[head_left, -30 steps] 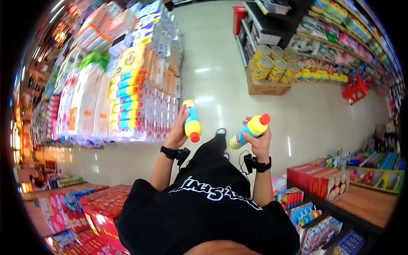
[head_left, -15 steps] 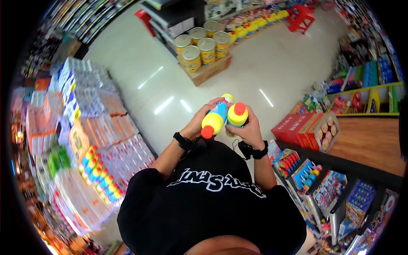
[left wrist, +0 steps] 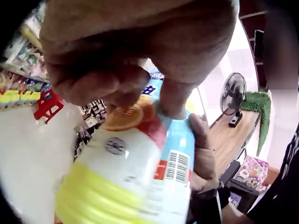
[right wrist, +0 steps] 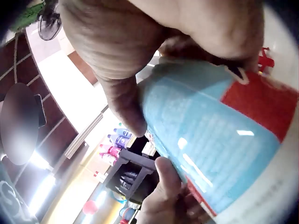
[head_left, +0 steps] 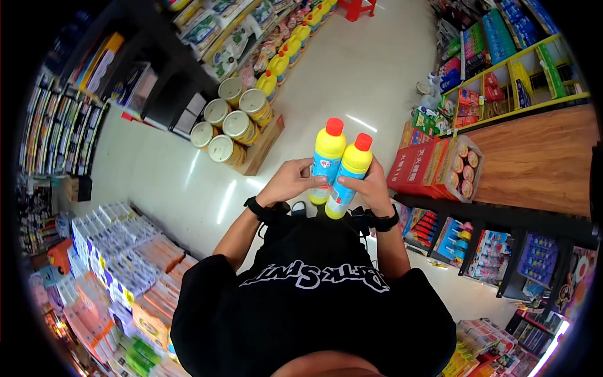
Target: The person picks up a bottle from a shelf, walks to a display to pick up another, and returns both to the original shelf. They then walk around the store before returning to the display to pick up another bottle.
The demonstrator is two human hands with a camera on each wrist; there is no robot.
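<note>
My left hand (head_left: pixel 290 182) grips a yellow bottle (head_left: pixel 328 147) with a red cap and a blue label, its thumb across the front. A matching bottle (head_left: pixel 353 164) is held by my right hand (head_left: pixel 373 188), thumb over the label. Both bottles stand side by side in front of my body, caps pointing away from me, overlapping in the head view. The left wrist view shows the left bottle's yellow base (left wrist: pixel 100 191) beside a barcode (left wrist: pixel 177 165) on the other bottle. Close up in the right wrist view, the right bottle's blue label (right wrist: pixel 201 126) fills the centre, with left-hand fingers (right wrist: pixel 166 186) below.
Large yellow tins (head_left: pixel 239 125) stand on a cardboard box (head_left: pixel 264 146) ahead to the left. A red carton (head_left: pixel 418 164) sits on the wooden counter (head_left: pixel 534 163) at right. Tissue packs (head_left: pixel 125 251) are stacked at lower left. A red stool (head_left: pixel 357 7) is farther down the aisle.
The two bottles, first held apart, have come together side by side. The left bottle has turned from cap towards me to cap away. The head view has swung right.
</note>
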